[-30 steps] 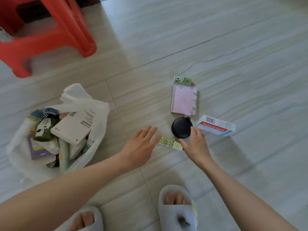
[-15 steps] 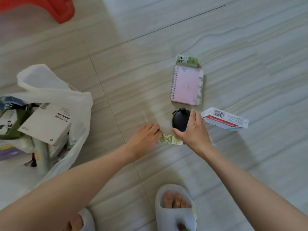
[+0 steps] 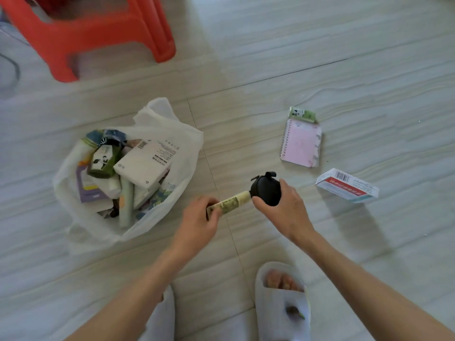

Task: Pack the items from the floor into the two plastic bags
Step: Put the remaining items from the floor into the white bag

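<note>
Lifting both small items at once, the hands now hold what a second ago lay flat on the floor [image 3: 270, 57] right of the bag [image 3: 187, 141]; the left hand [image 3: 199, 222] pinches the slim green-printed packet [image 3: 231, 201] by its near end between thumb and curled fingers, where half a second back it only touched it; the right hand [image 3: 288, 207] curls its thumb and fingers round the black case [image 3: 267, 191], which earlier it merely covered on the tile; packet and case meet end to end, just right of the bag's mouth and apparently raised off the floor, though how high I cannot tell.

The bag lies open and slumped, already stuffed with a white box [image 3: 145, 163], tubes and cartons; only this one bag shows, so I cannot tell where the second is.

Still on the floor, well right of the bag: the pink notebook [image 3: 300, 143], a green pack [image 3: 302, 113] touching its far edge, and the red-striped carton [image 3: 347, 185] nearest the right hand.

So the pick is done for two items and the drop is next; the bag's mouth is crowded, and the round case may roll off the white box unless set into a gap; three items then remain, so the task looks past halfway.

A red stool [image 3: 86, 33] stands beyond the bag; slippers [image 3: 280, 303] show nearest the camera.
</note>
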Tool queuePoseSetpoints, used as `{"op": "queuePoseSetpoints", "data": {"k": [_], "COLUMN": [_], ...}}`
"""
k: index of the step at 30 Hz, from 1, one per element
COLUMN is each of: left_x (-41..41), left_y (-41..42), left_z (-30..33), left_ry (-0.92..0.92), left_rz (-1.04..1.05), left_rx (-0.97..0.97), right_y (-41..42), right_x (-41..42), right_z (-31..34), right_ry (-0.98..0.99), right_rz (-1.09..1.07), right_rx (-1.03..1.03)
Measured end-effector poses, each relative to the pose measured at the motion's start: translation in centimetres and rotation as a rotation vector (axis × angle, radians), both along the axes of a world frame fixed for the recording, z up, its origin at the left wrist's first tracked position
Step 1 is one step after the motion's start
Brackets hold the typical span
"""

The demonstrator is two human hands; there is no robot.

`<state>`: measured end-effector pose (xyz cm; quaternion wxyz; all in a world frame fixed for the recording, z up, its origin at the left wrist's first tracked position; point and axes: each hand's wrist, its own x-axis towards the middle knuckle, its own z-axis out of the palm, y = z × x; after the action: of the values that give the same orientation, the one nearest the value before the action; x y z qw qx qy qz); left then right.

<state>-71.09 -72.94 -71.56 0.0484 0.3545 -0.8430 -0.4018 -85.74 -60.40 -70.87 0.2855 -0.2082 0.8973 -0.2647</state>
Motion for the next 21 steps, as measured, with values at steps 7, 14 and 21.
{"op": "queuePoseSetpoints", "data": {"k": [7, 14, 21], "left_x": [8.9, 11.9, 8.5], "left_y": [-2.5, -10.1, -14.5], "left_z": [6.5, 7.2, 4.2], "left_ry": [0.098, 0.121, 0.17], "left_rz": [0.515, 0.827, 0.848], "left_rx": [-0.038, -0.019, 0.054], "right_y": [-5.3, -15.0, -21.2], "right_x": [8.5, 11.2, 10.3], "right_z": [6.1, 9.0, 4.4], "right_ry": [-0.024, 0.133, 0.244], "right_rz": [0.356, 0.741, 0.624], "right_rx": [-0.05, -0.048, -0.016]}}
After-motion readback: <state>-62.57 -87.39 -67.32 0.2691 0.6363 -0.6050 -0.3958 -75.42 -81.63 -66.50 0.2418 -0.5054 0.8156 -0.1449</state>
